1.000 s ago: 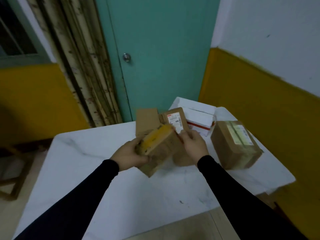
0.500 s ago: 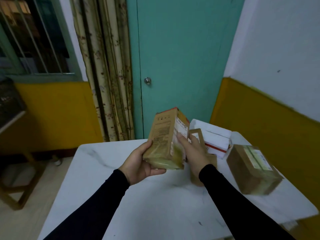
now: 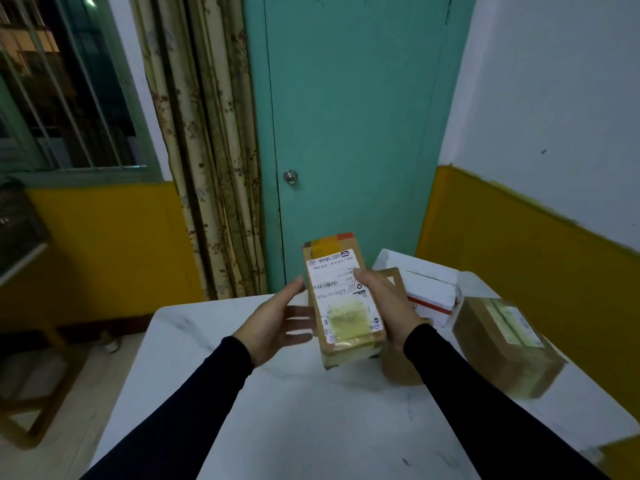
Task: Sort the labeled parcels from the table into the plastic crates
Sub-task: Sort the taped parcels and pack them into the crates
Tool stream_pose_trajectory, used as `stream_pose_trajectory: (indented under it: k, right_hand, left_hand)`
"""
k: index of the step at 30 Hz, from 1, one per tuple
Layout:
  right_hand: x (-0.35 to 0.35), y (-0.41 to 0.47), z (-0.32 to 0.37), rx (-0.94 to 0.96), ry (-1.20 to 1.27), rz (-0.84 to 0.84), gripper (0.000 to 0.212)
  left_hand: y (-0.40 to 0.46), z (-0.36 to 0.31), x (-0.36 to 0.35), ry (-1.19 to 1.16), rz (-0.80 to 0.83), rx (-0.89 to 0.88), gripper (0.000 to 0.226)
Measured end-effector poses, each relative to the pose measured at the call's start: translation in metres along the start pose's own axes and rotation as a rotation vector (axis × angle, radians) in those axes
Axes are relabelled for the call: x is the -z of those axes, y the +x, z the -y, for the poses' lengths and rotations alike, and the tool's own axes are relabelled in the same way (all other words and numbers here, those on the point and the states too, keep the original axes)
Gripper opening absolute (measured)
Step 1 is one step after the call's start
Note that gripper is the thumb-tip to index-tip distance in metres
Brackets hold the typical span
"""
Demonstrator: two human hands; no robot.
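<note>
Head view. Both hands raised over the white marbled table (image 3: 311,427), dark sleeves on both arms.

Held parcel (image 3: 343,299): brown cardboard box, long side upright, tilted a little toward the camera, lifted clear of the table. White shipping label (image 3: 341,289) faces the camera, barcode visible, print too small to read. Yellowish tape across the lower part of the label; red and orange tape along the top edge.

Right hand (image 3: 384,303): grip closed round the parcel's right edge, thumb lying over the label, fingers behind the box and hidden.

Left hand (image 3: 277,323): grip wide, palm turned toward the parcel, fingers straight and spread. The fingertips reach the parcel's left side; the thumb tip is at its upper left edge. Cannot tell whether it bears any weight.

On the table, right side:
- small brown box (image 3: 398,368) directly behind the right wrist, mostly covered by hand and sleeve.
- white box (image 3: 429,289) with a red stripe, at the far edge, near the wall corner.
- large brown parcel (image 3: 502,344) with a label and clear tape on top, just beside the white box, close to the table's right edge. Slightly blurred.

Background: teal door (image 3: 346,116) with a round knob, patterned curtain (image 3: 207,150) to its left, barred window (image 3: 62,98) further left, yellow-and-white walls.
</note>
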State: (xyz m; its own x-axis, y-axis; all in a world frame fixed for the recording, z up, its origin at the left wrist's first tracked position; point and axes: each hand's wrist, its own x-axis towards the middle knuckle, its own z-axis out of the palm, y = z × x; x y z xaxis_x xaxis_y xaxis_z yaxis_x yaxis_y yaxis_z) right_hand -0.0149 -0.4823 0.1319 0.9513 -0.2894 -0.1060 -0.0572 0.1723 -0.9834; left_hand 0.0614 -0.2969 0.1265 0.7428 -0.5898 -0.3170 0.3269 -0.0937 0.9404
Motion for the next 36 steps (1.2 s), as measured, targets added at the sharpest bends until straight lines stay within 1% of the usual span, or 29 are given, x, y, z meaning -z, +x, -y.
stream_pose_trajectory:
  k: [2,4,5,7,8,10,12,13,14,15,16,17,18,19,20,22,24,25,28,29,30,32,33,34,36]
  right_hand:
    - [-0.005,-0.002,0.004,-0.036,-0.015,0.025,0.041]
    - [-0.01,-0.002,0.006,-0.037,-0.054,0.071,0.043]
    - [-0.011,-0.002,0.006,-0.038,-0.069,0.092,0.046]
    - [-0.014,-0.001,0.004,-0.053,-0.072,0.082,0.053]
    - [-0.015,0.0,0.004,-0.067,-0.036,0.047,0.059]
    - [-0.012,0.005,0.001,-0.076,0.088,-0.05,0.074]
    - [-0.009,0.004,-0.003,-0.057,0.116,-0.085,0.087]
    - [-0.01,0.004,-0.007,-0.044,0.097,-0.063,0.098]
    - [-0.012,0.003,-0.01,-0.045,0.069,-0.035,0.109]
    - [-0.016,0.003,-0.014,-0.039,0.06,-0.007,0.113]
    - [-0.022,0.0,-0.015,-0.023,0.058,-0.004,0.104]
    - [-0.026,-0.001,-0.015,0.011,0.058,-0.024,0.085]
    - [-0.027,-0.001,-0.013,0.044,0.063,-0.081,0.063]
    - [-0.025,0.0,-0.012,0.069,0.079,-0.126,0.05]
    - [-0.021,0.001,-0.009,0.088,0.101,-0.149,0.047]
    - [-0.007,0.004,-0.005,0.117,0.129,-0.148,0.059]
    - [0.006,0.005,0.0,0.139,0.111,-0.144,0.07]
    - [0.011,0.006,0.002,0.151,0.091,-0.149,0.069]
    - [0.017,0.005,0.011,0.17,0.052,-0.158,0.055]
    - [0.017,0.006,0.012,0.173,0.066,-0.162,0.053]
    - [0.018,0.007,0.013,0.178,0.074,-0.173,0.053]
    - [0.016,0.006,0.016,0.195,0.117,-0.206,0.046]
    - [0.017,0.006,0.017,0.199,0.16,-0.212,0.043]
    - [0.018,0.007,0.017,0.2,0.187,-0.218,0.044]
    - [0.02,0.01,0.016,0.202,0.192,-0.224,0.053]
  left_hand:
    - [0.002,-0.006,0.003,0.045,0.011,-0.076,0.07]
    - [0.002,-0.008,0.005,0.044,0.003,-0.112,0.08]
    - [0.003,-0.008,0.006,0.038,-0.015,-0.114,0.083]
    - [0.004,-0.009,0.011,-0.018,-0.07,-0.13,0.078]
    - [0.005,-0.01,0.013,-0.084,-0.117,-0.151,0.076]
    - [0.008,-0.011,0.016,-0.298,-0.235,-0.196,0.071]
    - [0.009,-0.009,0.016,-0.51,-0.314,-0.241,0.063]
    - [0.011,-0.007,0.012,-0.57,-0.33,-0.254,0.066]
    - [0.011,-0.004,0.007,-0.605,-0.339,-0.257,0.074]
    - [0.012,-0.001,0.0,-0.62,-0.345,-0.253,0.08]
    - [0.011,0.002,-0.008,-0.615,-0.344,-0.249,0.082]
    - [0.01,0.003,-0.015,-0.589,-0.339,-0.241,0.079]
    - [0.008,0.004,-0.02,-0.547,-0.319,-0.227,0.074]
    - [0.008,0.004,-0.021,-0.495,-0.292,-0.21,0.072]
    - [0.006,0.003,-0.019,-0.441,-0.263,-0.192,0.075]
    - [0.004,0.0,-0.008,-0.357,-0.247,-0.17,0.09]
    - [0.003,-0.006,0.006,-0.31,-0.252,-0.173,0.095]
    - [0.002,-0.01,0.011,-0.281,-0.24,-0.192,0.095]
    - [-0.001,-0.02,0.018,-0.153,-0.147,-0.223,0.098]
    - [-0.002,-0.023,0.017,-0.11,-0.107,-0.217,0.092]
    - [-0.006,-0.025,0.014,-0.071,-0.065,-0.213,0.081]
    - [-0.011,-0.024,0.006,0.001,0.01,-0.185,0.063]
    - [-0.014,-0.022,0.003,0.024,0.03,-0.168,0.06]
    - [-0.015,-0.019,0.001,0.037,0.045,-0.155,0.058]
    - [-0.017,-0.015,-0.002,0.049,0.059,-0.137,0.056]
